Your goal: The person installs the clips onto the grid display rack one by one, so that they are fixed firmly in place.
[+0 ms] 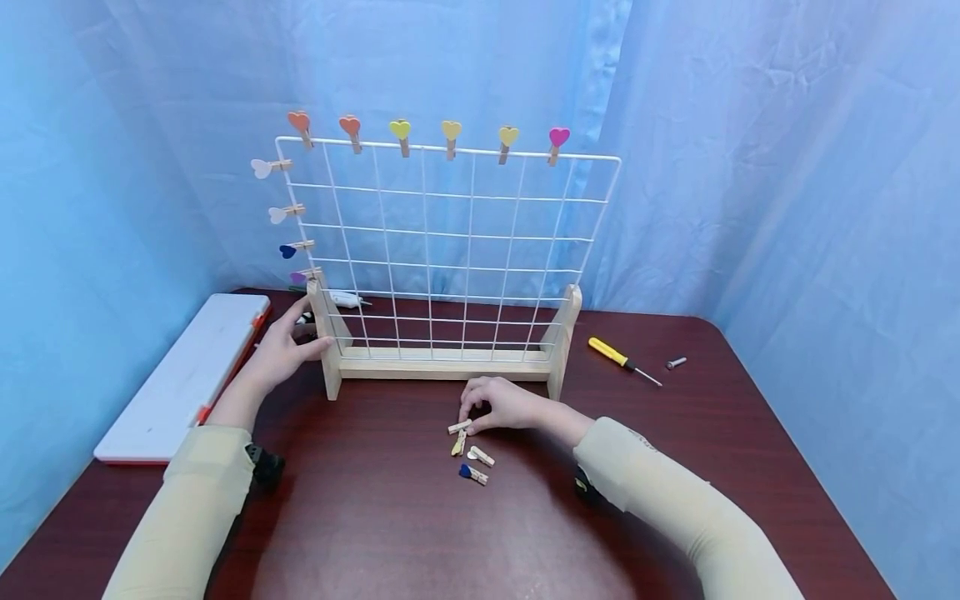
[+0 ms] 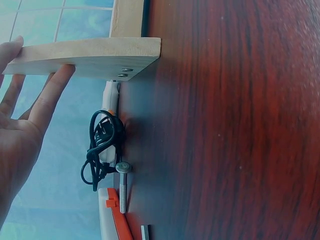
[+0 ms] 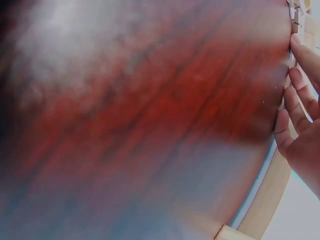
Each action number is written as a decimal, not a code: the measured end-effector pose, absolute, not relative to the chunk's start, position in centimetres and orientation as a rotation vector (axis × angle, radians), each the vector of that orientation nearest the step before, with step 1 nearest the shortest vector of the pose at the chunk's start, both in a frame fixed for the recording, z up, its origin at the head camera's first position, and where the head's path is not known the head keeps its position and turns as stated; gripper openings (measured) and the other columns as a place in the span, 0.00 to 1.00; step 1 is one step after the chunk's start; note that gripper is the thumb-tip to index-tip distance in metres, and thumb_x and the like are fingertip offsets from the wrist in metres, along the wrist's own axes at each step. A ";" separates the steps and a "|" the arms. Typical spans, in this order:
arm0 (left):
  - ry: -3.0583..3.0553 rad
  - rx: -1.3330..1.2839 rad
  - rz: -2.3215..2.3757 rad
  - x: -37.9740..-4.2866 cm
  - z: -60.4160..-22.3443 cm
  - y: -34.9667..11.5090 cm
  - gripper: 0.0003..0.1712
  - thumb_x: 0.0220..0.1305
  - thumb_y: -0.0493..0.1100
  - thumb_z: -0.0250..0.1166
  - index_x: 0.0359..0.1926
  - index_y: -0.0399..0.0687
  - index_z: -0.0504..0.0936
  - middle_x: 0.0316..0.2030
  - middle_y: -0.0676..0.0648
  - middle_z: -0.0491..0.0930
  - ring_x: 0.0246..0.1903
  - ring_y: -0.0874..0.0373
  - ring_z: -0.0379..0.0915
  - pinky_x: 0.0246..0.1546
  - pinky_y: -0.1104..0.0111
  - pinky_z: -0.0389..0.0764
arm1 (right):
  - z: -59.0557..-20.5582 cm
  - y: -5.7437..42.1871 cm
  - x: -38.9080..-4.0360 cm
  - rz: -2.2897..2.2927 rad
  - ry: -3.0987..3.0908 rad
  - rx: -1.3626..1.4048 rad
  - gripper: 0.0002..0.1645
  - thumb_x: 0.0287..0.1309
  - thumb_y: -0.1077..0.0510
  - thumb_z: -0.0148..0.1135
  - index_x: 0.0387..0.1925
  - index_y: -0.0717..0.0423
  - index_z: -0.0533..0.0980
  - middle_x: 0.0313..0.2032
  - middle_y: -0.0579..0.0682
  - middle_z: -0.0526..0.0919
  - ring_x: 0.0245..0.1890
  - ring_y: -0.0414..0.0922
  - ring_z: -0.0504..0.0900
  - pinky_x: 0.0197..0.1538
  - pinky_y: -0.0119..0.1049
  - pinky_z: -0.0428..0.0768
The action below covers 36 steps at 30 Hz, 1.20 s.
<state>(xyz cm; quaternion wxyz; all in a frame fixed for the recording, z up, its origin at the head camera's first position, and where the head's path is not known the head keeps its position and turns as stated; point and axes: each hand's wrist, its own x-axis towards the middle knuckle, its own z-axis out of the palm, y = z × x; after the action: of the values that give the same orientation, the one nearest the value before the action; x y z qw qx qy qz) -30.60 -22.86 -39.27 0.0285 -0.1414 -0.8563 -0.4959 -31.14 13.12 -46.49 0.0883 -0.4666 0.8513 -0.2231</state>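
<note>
1. Left hand (image 1: 277,356) touches the rack (image 1: 420,369) at its left side;
2. right hand (image 1: 512,404) is down at four loose clips (image 1: 483,457);
3. ten heart clips (image 1: 452,132) edge the rack;
4. screwdriver (image 1: 609,352), bolt (image 1: 677,363) over on the right.

Room to pass over the near table (image 1: 360,533), left of the loose clothespins (image 1: 483,457). Wire grid (image 1: 450,234) in its wooden stand (image 1: 442,369) blocks the way back; white case (image 1: 180,375) hems the left, screwdriver (image 1: 621,360) lies right of stand.

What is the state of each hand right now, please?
Left hand: closed, holding the wooden side panel.
Right hand: closed, pinching a clothespin.
</note>
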 end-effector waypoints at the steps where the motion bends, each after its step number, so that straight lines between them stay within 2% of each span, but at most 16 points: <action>1: -2.643 -0.436 -1.528 -30.6 -39.3 -22.9 0.46 0.58 0.40 0.60 0.69 0.48 0.42 0.64 0.34 0.51 0.57 0.34 0.58 0.45 0.46 0.71 | -46.4 13.1 -31.2 -0.660 2.537 -1.391 0.07 0.45 0.49 0.67 0.29 0.40 0.79 0.35 0.36 0.74 0.34 0.38 0.72 0.39 0.30 0.72; 8: -2.657 -0.432 -1.519 -30.6 -39.2 -22.8 0.46 0.58 0.40 0.60 0.69 0.47 0.41 0.64 0.34 0.50 0.57 0.34 0.57 0.44 0.46 0.71 | -44.9 13.9 -31.1 -0.673 2.567 -1.330 0.02 0.50 0.48 0.63 0.27 0.39 0.78 0.27 0.31 0.77 0.29 0.31 0.74 0.36 0.26 0.73; 16: -2.674 -0.431 -1.506 -30.6 -39.0 -22.7 0.46 0.58 0.41 0.60 0.69 0.48 0.41 0.64 0.34 0.50 0.58 0.33 0.56 0.46 0.46 0.69 | -40.8 15.7 -29.8 -0.729 2.638 -1.353 0.06 0.53 0.54 0.57 0.32 0.40 0.79 0.30 0.33 0.77 0.31 0.33 0.75 0.37 0.30 0.75; 20: -2.669 -0.429 -1.514 -31.0 -39.4 -23.0 0.46 0.58 0.42 0.61 0.69 0.49 0.41 0.64 0.34 0.51 0.57 0.34 0.57 0.46 0.46 0.70 | -37.6 16.8 -29.2 -0.833 2.714 -1.374 0.05 0.53 0.52 0.59 0.32 0.41 0.79 0.28 0.33 0.79 0.27 0.32 0.75 0.32 0.33 0.77; 26: -2.666 -0.435 -1.495 -32.5 -41.2 -24.0 0.48 0.56 0.48 0.62 0.69 0.58 0.40 0.66 0.38 0.50 0.58 0.36 0.57 0.46 0.46 0.70 | -32.0 18.6 -28.3 -0.975 2.861 -1.262 0.07 0.48 0.44 0.62 0.28 0.40 0.79 0.25 0.32 0.80 0.23 0.31 0.76 0.27 0.29 0.75; 31: -2.686 -0.395 -1.455 -32.8 -41.7 -24.2 0.47 0.56 0.52 0.61 0.69 0.64 0.41 0.65 0.40 0.51 0.58 0.37 0.57 0.48 0.46 0.68 | -27.2 19.9 -28.0 -1.060 2.988 -1.336 0.03 0.45 0.51 0.66 0.25 0.42 0.80 0.23 0.35 0.81 0.23 0.30 0.75 0.28 0.25 0.74; 36: -2.695 -0.373 -1.458 -32.7 -41.7 -24.1 0.47 0.55 0.53 0.61 0.68 0.66 0.41 0.64 0.39 0.54 0.59 0.38 0.57 0.48 0.46 0.68 | -21.6 20.6 -27.9 -1.033 3.207 -1.349 0.02 0.42 0.60 0.68 0.23 0.53 0.81 0.22 0.43 0.81 0.22 0.34 0.74 0.27 0.22 0.71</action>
<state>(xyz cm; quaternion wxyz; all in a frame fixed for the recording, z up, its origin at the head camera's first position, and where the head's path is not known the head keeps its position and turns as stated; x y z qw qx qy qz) -32.71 -24.09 -41.73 0.0274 -0.1208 -0.8727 -0.4722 -27.94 20.64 -21.56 -0.2413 -0.3608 0.8574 -0.2763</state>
